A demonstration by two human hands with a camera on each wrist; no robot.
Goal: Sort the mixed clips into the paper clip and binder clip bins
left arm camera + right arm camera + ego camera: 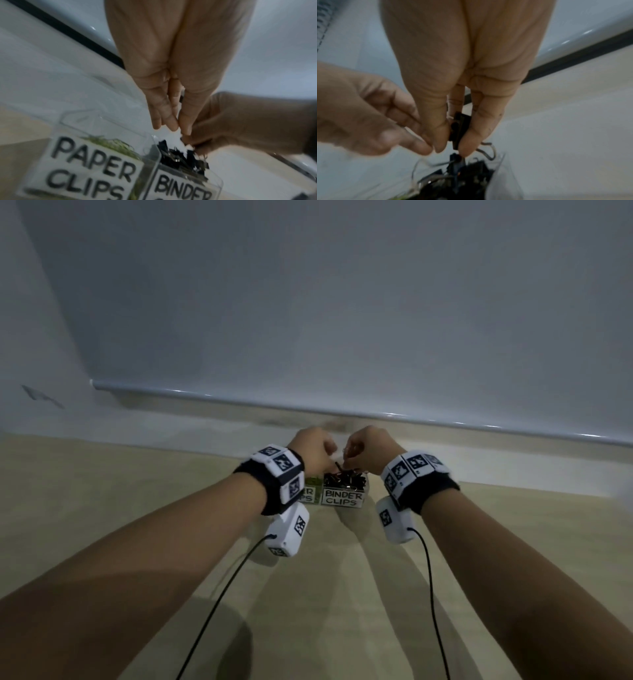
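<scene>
I've got a black binder clip [458, 129] pinched in my right hand [462, 75], thumb on one flat face, a finger on the other, hanging just above the binder clip bin [187, 180]. Judging by looks: small, light, stiff steel body, painted faces a bit slick, wire handles springy and floppy. Best hold is the flat sides as I have it; grabbing a wire loop would let it swing. A second clip or a wire handle seems to dangle right under it, touching the pile of binder clips [344, 479]; I can't tell if they're hooked together. Tangling is the risk, the pile is heaped to the rim.

My left hand [171, 67] is just beside the right, fingers long and close together, tips pointing down and meeting near the right-hand fingertips. In the right wrist view the left fingers look curled toward the clip, maybe nipping a thin wire, but it's blurred; I can't tell if they actually hold anything.

Both wrists are raised over the bins, forearms converging, palms roughly facing each other, neither one resting on the table [137, 491]. The paper clip bin [82, 169], with greenish clips inside, sits touching the binder clip bin on its left side, both labelled on the front
</scene>
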